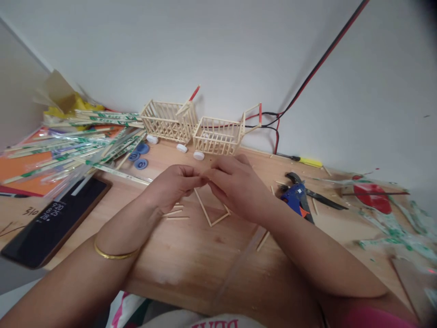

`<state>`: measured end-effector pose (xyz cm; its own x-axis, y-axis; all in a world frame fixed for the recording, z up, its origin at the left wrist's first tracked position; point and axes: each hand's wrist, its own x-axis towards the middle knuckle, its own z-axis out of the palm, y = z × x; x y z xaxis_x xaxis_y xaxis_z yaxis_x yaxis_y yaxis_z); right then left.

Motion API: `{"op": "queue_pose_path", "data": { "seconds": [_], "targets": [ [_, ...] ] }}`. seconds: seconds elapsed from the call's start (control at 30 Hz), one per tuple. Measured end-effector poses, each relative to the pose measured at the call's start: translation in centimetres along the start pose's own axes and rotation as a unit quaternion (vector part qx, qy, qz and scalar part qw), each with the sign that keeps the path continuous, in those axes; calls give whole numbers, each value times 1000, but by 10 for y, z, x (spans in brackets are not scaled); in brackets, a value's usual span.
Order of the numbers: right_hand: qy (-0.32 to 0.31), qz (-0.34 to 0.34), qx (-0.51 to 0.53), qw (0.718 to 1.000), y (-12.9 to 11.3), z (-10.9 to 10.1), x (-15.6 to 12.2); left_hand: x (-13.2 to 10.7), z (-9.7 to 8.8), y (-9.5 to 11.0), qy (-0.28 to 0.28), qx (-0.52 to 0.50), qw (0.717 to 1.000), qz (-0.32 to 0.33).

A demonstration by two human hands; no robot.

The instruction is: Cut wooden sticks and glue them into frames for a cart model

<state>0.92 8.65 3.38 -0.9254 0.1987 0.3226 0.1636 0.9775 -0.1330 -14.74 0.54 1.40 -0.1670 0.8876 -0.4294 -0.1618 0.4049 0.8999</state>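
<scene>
My left hand [176, 184] and my right hand [235, 187] meet above the middle of the table, thumbs and fingertips pinched together. Whatever lies between the fingertips is hidden. Just below them shows an open frame of thin wooden sticks [210, 224], its upper part covered by my hands; I cannot tell whether they grip it. A few short cut sticks [177, 217] lie beside my left hand. Behind stand two small carts built from sticks, the left cart [167, 120] and the right cart [218, 136], with white wheels and red handle bars.
Paper-wrapped chopsticks [85, 146] pile up at left, near blue caps [140, 163] and a phone [54, 223]. On the right are a blue-and-black cutting tool [295, 200], a yellow-handled tool [310, 162] and plastic wrappers [396, 223]. Cables [317, 68] run down the wall.
</scene>
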Motion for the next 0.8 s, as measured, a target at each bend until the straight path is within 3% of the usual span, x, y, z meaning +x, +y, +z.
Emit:
{"op": "queue_pose_path", "data": {
  "seconds": [0.17,0.27,0.33,0.43,0.5,0.6,0.8],
  "targets": [
    [-34,-17,-50,998,-1,2,-3,2,-5,-8,-54,33,998,-6],
    [-48,0,-18,999,2,-3,-3,2,-9,-9,-52,133,990,15],
    [-64,19,25,997,7,-7,-5,2,-12,-7,-28,245,967,66],
    [-109,28,92,989,14,-9,-9,2,-15,-1,0,402,905,139],
    [-137,32,124,982,17,-6,-15,0,-16,1,4,453,875,168],
    [-146,48,147,977,15,3,-27,-3,-14,3,4,477,856,197],
    [-141,60,122,981,2,16,-41,-9,-3,-6,-152,521,805,240]
  ]
}}
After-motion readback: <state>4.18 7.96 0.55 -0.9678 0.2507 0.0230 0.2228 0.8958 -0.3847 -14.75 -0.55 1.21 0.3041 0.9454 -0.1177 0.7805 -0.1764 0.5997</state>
